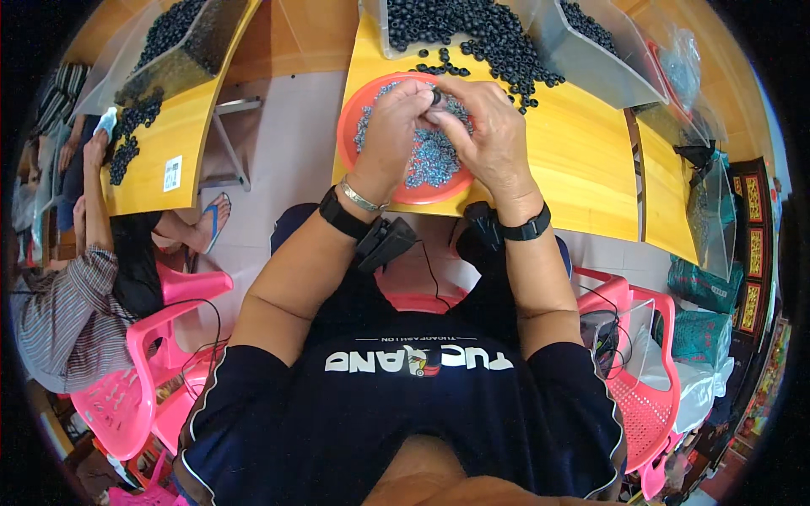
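My left hand (393, 128) and my right hand (496, 126) meet over a round orange-red tray (347, 133). Between their fingertips sits a small round black part (435, 97), pinched from both sides. Fingers partly cover it, so its exact kind is hard to make out. Many tiny silvery-blue metal pieces (432, 160) lie spread in the tray beneath my hands. Just beyond the tray, a heap of similar small black round parts (498, 59) spills across the yellow table (574, 160).
Clear bins of black parts stand at the back, one bin (599, 51) to the right. At left, a co-worker's hand (97, 148) rests by another yellow table (190, 143) with black parts. Pink chairs (650, 396) flank me. Green bags (704, 287) lie at the right.
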A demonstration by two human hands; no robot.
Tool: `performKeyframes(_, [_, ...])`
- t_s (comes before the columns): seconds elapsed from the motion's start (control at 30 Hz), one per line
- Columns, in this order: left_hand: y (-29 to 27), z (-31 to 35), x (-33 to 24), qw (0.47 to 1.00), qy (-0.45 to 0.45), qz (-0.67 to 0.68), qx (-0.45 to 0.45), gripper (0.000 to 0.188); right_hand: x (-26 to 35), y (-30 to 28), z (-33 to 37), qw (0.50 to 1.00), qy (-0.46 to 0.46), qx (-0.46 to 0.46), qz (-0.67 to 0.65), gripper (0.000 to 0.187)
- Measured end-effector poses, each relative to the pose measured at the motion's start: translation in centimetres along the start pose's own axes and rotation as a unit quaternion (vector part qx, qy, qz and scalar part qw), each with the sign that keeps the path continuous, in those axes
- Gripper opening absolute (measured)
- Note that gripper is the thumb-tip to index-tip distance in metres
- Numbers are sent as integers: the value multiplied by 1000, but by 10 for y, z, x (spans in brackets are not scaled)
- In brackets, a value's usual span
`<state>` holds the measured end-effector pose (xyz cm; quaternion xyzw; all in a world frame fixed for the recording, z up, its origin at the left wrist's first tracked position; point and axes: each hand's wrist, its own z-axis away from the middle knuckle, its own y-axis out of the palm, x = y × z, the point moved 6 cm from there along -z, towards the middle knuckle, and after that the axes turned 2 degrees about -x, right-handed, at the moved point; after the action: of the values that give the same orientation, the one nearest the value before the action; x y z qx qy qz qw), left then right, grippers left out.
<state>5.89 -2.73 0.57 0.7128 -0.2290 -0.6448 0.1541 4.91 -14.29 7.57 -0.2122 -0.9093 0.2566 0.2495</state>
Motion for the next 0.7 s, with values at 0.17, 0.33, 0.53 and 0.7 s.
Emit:
performKeyframes(0.17, [-7, -4, -17, 999, 23, -45, -20, 23, 12, -22, -8, 999, 31, -42, -11, 35])
performKeyframes(0.33, [16, 2, -39, 956, 217, -198, -12, 17, 68, -39, -26, 989, -66, -45, -121, 32])
performKeyframes(0.53, [54, 1, -28, 952, 128, -276, -13, 19, 178, -26, -54, 936, -129, -49, -323, 44])
performKeyframes(0.7, [140, -3, -30, 879, 285, -373, 81, 20, 272, 56, 36, 775, -175, 432, -426, 38])
